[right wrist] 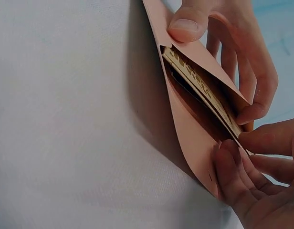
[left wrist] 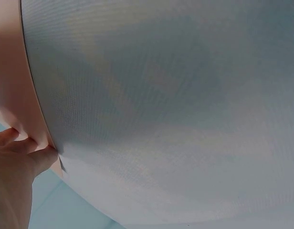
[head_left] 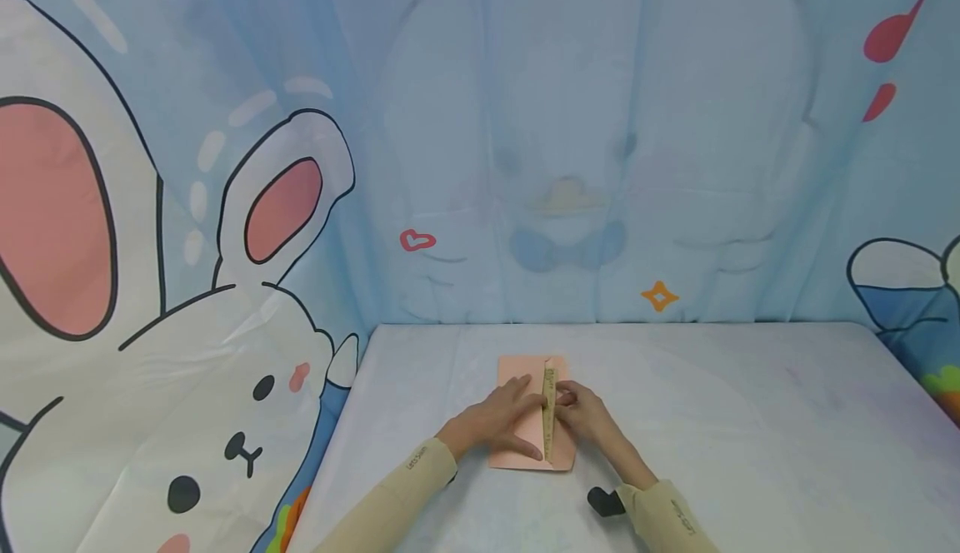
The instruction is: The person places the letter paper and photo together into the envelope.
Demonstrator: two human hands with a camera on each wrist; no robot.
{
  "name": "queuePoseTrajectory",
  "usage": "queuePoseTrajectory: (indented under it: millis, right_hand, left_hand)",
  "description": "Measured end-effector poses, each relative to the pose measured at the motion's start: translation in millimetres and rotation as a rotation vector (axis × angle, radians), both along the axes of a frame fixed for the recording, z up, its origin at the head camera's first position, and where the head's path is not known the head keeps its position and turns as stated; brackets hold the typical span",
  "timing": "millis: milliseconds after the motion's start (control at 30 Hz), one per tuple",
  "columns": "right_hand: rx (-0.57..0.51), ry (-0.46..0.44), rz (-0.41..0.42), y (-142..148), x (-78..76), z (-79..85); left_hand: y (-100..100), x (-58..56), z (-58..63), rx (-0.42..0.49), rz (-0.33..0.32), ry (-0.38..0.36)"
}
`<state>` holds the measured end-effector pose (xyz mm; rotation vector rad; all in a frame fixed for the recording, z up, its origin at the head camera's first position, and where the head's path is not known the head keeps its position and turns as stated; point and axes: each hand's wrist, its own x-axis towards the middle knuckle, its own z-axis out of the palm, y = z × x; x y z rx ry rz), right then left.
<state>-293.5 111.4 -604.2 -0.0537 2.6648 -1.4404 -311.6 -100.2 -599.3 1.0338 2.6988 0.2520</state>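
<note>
A pink paper envelope (head_left: 517, 367) lies on the white table, its long opening spread apart. Inside shows a cream card with gold lettering or pattern (right wrist: 200, 82), part of it sticking out along the opening in the head view. My left hand (head_left: 495, 416) rests spread over the envelope's left part, thumb near the lower end and index finger at the opening's edge. From the other side, my right hand (head_left: 588, 416) pinches the card's edge between thumb and fingers at the opening. How deep the card sits is hidden by the envelope.
The white table (head_left: 750, 436) stretches to both sides of the envelope. Behind it hangs a blue curtain (head_left: 465, 137) with printed cartoon figures, and a printed rabbit (head_left: 247, 353) fills the left. A black piece (head_left: 606, 501) sits by the right cuff.
</note>
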Motion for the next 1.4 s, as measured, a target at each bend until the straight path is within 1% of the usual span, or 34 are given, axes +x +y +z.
queuePoseTrajectory:
  millis: [67, 267, 400, 633, 733, 867, 933, 1167, 1300, 1400]
  right_hand:
    - [0.006, 0.008, 0.009, -1, -0.5, -0.2]
    - [0.028, -0.006, 0.018, -5, -2.9, -1.4]
    - [0.055, 0.011, 0.03, -7, -2.6, 1.5]
    - [0.052, 0.03, 0.048, -10, -4.5, 1.8]
    - [0.055, 0.052, 0.064, -10, -3.4, 2.3]
    - [0.063, 0.117, 0.091, -13, -1.8, 4.6]
    - [0.06, 0.128, 0.097, -15, -2.4, 5.9]
    - [0.079, 0.065, 0.096, -18, -7.8, 7.0]
    - [0.08, 0.073, 0.1, -18, -9.4, 9.8]
    - [0.076, 0.073, 0.109, -17, -9.7, 8.9]
  left_hand:
    - [0, 0.1, -0.1, 0.005, -0.001, -0.002]
    - [-1, -0.4, -1.0, 0.008, -0.006, 0.001]
    - [-1, -0.7, -0.5, 0.014, -0.01, 0.006]
    - [-2, 0.6, 0.8, 0.021, 0.0, -0.011]
    - [-2, 1.2, 1.1, 0.02, 0.0, -0.007]
    - [-2, 2.0, 2.2, 0.007, -0.007, 0.009]
    - [-2, 2.4, 3.4, 0.006, -0.004, 0.01]
    - [-2, 1.8, 4.5, -0.021, 0.015, -0.016]
    - [-1, -0.6, 4.6, -0.037, 0.008, -0.021]
    - [-1, -1.7, 4.0, -0.046, 0.002, -0.025]
